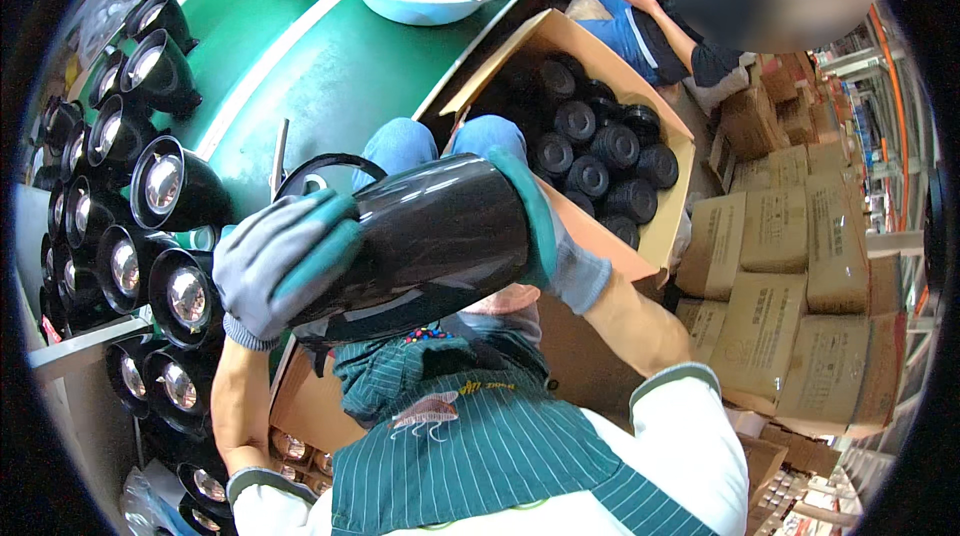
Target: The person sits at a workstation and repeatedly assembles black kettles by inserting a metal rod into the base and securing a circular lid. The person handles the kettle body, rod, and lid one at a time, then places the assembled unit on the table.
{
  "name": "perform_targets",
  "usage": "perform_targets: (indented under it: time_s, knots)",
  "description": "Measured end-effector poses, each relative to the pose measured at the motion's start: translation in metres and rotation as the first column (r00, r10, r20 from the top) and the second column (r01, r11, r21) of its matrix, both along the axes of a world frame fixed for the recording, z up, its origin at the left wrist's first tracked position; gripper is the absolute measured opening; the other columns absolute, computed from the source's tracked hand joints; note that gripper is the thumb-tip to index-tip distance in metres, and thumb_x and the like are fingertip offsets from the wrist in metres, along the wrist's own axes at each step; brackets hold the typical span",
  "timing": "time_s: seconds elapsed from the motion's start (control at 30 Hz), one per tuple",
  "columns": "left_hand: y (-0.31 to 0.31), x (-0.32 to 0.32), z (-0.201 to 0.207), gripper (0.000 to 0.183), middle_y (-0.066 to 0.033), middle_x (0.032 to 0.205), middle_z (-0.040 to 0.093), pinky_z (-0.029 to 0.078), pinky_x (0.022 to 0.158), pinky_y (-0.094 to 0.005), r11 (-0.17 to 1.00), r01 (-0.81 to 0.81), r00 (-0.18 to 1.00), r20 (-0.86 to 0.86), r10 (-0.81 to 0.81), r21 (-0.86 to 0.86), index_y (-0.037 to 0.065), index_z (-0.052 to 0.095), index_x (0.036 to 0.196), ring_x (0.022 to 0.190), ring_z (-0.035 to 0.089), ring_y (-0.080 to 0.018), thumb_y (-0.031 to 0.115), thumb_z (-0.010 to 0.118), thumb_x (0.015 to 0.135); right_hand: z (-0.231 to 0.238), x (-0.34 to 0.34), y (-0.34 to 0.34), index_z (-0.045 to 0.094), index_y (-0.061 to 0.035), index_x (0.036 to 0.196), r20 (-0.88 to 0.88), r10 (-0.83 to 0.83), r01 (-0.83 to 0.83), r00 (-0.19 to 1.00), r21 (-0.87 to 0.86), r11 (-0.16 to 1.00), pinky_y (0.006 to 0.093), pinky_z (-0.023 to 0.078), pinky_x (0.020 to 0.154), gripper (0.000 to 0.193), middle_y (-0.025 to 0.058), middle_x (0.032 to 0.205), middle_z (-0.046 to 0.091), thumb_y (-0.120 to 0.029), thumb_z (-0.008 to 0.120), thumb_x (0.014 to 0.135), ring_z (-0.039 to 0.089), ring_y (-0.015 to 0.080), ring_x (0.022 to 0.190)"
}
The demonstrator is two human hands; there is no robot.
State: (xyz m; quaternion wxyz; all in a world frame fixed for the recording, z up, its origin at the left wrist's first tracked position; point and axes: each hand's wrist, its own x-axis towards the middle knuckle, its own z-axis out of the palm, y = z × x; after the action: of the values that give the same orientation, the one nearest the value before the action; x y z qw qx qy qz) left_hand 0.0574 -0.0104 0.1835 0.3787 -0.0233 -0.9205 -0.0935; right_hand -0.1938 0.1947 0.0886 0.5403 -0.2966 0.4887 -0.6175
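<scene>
A glossy black vacuum jug (440, 231) lies on its side above my lap, held in both gloved hands. My left hand (285, 261), in a grey and green glove, is closed round its left end, beside the black loop handle (335, 164). At the other end, my right hand (545, 226) is closed round the jug's right rim, the fingers partly hidden behind it. Nearest my left hand stand several black jugs (165, 186), their open ends showing mirrored silver liners.
A green work surface (330, 66) carries a light blue basin (420, 8) with papers on it. An open carton (675, 206) of round black ridged parts (610, 146) stands to the right. Stacked cartons (770, 306) lie beyond. Another person (650, 31) sits at the upper right.
</scene>
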Motion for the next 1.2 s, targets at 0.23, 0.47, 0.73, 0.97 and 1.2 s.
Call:
perform_targets:
  time_s: [0.23,0.47,0.73,0.97,1.2]
  knots:
    - [-0.01,0.057,-0.182,0.043,-0.0138,0.132,0.066,0.055,0.101,-0.0421,-0.308,0.084,0.986,-0.124,-0.112,0.948,0.001,0.062,0.135,0.116,0.064,-0.0246,0.025,0.067,0.099,0.043,0.014,0.004,0.023,-0.0016,0.163,-0.709,-0.094,-0.236,0.699,-0.353,0.905,0.0508,0.021,0.124,0.103,0.0216,0.166,0.023,-0.067,0.058,0.092,0.025,0.0389,0.151]
    - [-0.005,-0.001,-0.034,0.031,-0.0141,0.113,0.076,0.06,0.09,-0.039,0.921,-0.136,0.989,0.107,0.104,0.364,0.002,0.074,0.118,0.1,0.075,-0.0281,0.013,0.071,0.09,-0.07,0.034,0.013,0.014,-0.0027,0.164,-0.29,-0.226,0.145,0.93,-0.274,0.951,0.0388,0.017,0.128,0.069,0.0132,0.17,0.021,-0.032,0.044,0.11,0.026,0.0248,0.154]
    - [0.012,-0.002,-0.091,0.049,-0.0133,0.111,0.076,0.059,0.089,-0.0355,0.414,-0.257,0.964,0.264,0.041,0.874,-0.004,0.067,0.128,0.097,0.073,-0.0227,0.027,0.076,0.09,0.035,0.013,0.027,0.023,-0.0029,0.163,-0.794,-0.339,-0.123,0.505,-0.455,0.882,0.0578,0.021,0.123,0.119,0.0306,0.165,0.017,-0.062,0.08,0.076,0.022,0.0498,0.152]
    - [0.031,-0.026,-0.045,0.051,-0.0128,0.116,0.074,0.059,0.091,-0.0364,0.882,-0.151,0.984,0.149,0.093,0.446,-0.003,0.065,0.131,0.098,0.073,-0.0225,0.023,0.077,0.089,0.053,0.031,0.031,0.026,-0.005,0.163,-0.57,-0.352,0.014,0.742,-0.513,0.858,0.0534,0.019,0.124,0.102,0.027,0.168,0.017,-0.063,0.064,0.089,0.024,0.0473,0.152]
    - [0.034,-0.015,-0.079,0.054,-0.0123,0.121,0.073,0.059,0.092,-0.0373,0.634,-0.206,0.978,0.132,0.163,0.745,-0.002,0.063,0.134,0.1,0.072,-0.0222,0.019,0.079,0.087,0.013,0.007,0.03,0.033,-0.0024,0.157,-0.01,-0.185,0.184,0.983,-0.06,0.981,0.0301,0.047,0.107,0.066,0.0069,0.138,0.059,-0.043,0.05,0.107,0.056,0.0139,0.125]
